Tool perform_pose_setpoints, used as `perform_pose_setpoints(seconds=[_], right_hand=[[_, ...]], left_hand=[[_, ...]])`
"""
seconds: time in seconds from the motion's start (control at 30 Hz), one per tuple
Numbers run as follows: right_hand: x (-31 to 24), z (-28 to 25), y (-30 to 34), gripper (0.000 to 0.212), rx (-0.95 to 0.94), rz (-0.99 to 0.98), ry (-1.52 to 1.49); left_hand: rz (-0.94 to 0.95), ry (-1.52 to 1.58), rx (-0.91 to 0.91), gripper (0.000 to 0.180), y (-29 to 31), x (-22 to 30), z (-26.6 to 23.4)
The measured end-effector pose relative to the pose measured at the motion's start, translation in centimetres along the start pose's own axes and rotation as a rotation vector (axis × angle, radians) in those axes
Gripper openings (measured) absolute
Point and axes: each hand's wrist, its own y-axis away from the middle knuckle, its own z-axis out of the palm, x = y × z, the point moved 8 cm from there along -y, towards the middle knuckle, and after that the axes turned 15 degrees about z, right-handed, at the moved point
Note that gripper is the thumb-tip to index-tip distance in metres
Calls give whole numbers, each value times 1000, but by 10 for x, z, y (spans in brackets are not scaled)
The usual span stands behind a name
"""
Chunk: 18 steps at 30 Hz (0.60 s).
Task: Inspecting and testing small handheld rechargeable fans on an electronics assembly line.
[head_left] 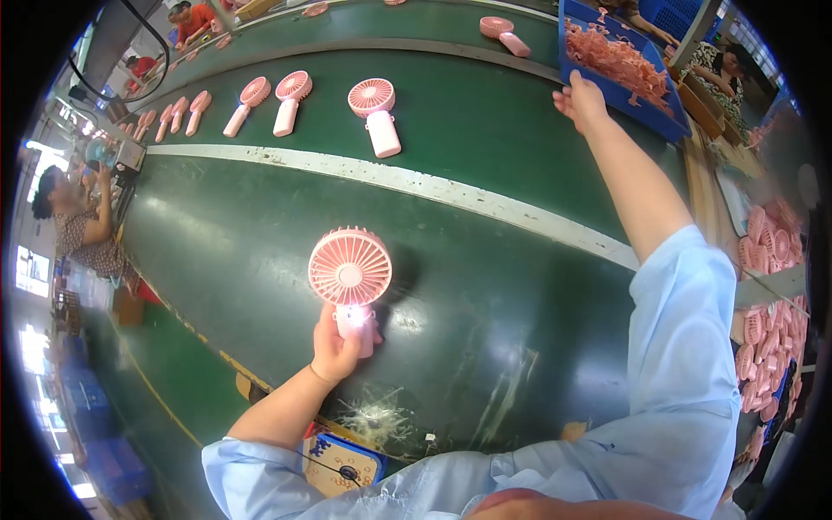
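Note:
My left hand [331, 354] is wrapped round the handle of a pink handheld fan [350, 267], held upright above the green bench. A bright light shines on the handle just under the round grille. My right arm stretches far forward. At its end, my right hand [584, 102] is beside the near left corner of a blue bin [617, 106], fingers loosely bent and apart, with nothing seen in them. Small pink plastic parts [611, 65] fill the bin in a heap.
Beyond a pale rail [399, 180], several pink fans lie on the green belt, the closest being one fan [373, 117]. Another fan [504, 35] lies farther back. Pink fan parts [767, 347] are piled at the right. Other people sit at the left and far side.

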Motion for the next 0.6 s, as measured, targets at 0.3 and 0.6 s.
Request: perform_pose_setpoints(seconds=[0.3, 0.6], right_hand=[[89, 20, 286, 25, -841, 213, 614], [102, -51, 454, 26, -936, 53, 765]], left_hand=[[13, 36, -5, 39, 5, 2, -7], [-57, 175, -111, 25, 4, 52, 72]])
